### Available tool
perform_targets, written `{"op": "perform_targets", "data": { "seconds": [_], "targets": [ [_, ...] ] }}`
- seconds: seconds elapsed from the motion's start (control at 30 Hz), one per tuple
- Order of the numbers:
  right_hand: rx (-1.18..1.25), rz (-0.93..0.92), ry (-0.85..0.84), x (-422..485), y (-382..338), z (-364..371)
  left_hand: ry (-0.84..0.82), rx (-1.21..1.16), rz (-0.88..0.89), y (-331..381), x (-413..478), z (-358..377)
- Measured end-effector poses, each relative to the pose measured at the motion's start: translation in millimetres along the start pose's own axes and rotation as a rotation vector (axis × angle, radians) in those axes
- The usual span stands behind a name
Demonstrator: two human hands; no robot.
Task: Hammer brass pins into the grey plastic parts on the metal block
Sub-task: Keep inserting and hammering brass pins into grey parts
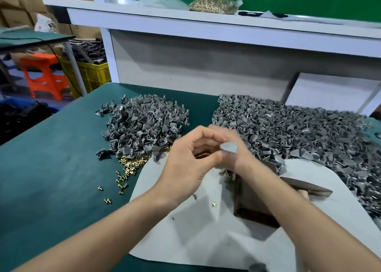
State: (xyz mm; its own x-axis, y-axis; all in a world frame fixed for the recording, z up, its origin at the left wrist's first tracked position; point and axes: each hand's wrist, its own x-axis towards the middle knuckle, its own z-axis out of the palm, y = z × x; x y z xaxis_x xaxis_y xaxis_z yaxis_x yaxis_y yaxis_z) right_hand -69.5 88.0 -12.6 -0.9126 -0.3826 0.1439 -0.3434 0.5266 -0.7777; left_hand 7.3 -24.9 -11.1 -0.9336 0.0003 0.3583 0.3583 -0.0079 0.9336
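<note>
Pinched in midair over the middle of the table (51,168): one pale grey part (228,148), up between the two hands, above the far edge of the white sheet (206,236). Shows a broad smooth face upward, long axis running roughly left to right, in line with the near table edge; too blurred for finer detail. Left hand (185,166) clamped on it, thumb below and curled forefinger above. Right hand (243,158) smeared by motion, close behind the part; cannot tell whether gripping or loose.

Just under the right wrist, on the sheet: a dark metal block (253,203), squarish, one corner aimed at the near edge. Just right of it, a hammer (307,186), dark wedge-shaped head tapering toward the right table edge.

Left of the sheet, a spill of brass pins (134,162), thinning to strays toward the near left corner; two more loose on the sheet. Beyond them, toward the far edge, a heap of grey parts (142,123); a larger heap (288,131) filling the right side out to the far right corner.

On the shelf (185,18) above the far edge, a clear bag (214,3) of brass-coloured pieces. Off the left edge, an orange stool (43,76) and a yellow crate (92,76).
</note>
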Motion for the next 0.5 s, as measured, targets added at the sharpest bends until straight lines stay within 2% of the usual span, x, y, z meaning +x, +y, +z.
{"op": "perform_targets", "data": {
  "seconds": [0.07,0.17,0.27,0.37,0.5],
  "targets": [
    [0.128,0.090,0.092,-10.6,2.8,-23.7,-0.048,-0.011,0.026,4.3,-2.2,0.1],
    [0.196,0.082,0.200,-44.4,16.8,-51.7,-0.108,0.064,0.013,3.5,-1.4,6.3],
    [0.389,0.130,0.277,-74.4,28.5,-60.7,-0.200,0.366,0.009,-5.8,4.6,23.0],
    [0.418,0.194,0.355,-90.6,39.3,-63.9,-0.331,0.701,0.073,-19.7,6.6,45.7],
    [0.415,0.218,0.368,-110.2,44.1,-66.2,-0.380,0.710,0.059,-34.5,2.7,60.8]
  ]
}}
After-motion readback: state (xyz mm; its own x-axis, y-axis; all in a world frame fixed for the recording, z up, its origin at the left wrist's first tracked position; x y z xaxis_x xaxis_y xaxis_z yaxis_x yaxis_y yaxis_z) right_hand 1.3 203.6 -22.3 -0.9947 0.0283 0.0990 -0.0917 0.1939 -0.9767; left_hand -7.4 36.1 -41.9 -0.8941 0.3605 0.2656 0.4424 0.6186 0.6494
